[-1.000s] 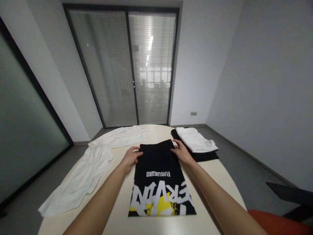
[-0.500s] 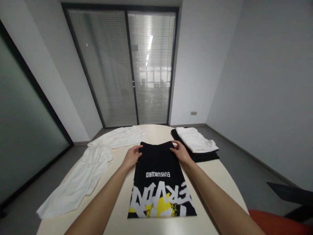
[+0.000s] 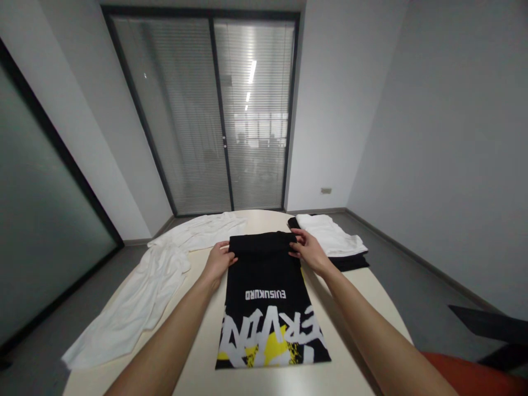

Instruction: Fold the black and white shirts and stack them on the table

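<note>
A black T-shirt (image 3: 264, 275), folded into a long narrow panel, lies in front of me with white lettering and yellow patches upside down toward my side. Its far end is lifted off the table and bends over toward me. My left hand (image 3: 220, 261) pinches the far left corner between thumb and fingers. At the far right corner, my right hand (image 3: 307, 250) grips the cloth the same way. The underside of the raised end is hidden from me.
On the round cream table (image 3: 264, 220), white garments (image 3: 152, 286) lie loosely along the left side. A folded white garment (image 3: 328, 234) rests on folded black cloth (image 3: 350, 263) at the right. A red chair (image 3: 462, 374) stands at lower right.
The shirt's far end has risen from the table and started to fold toward me. Both hands have kept hold of its corners, and the right hand moved slightly up.
</note>
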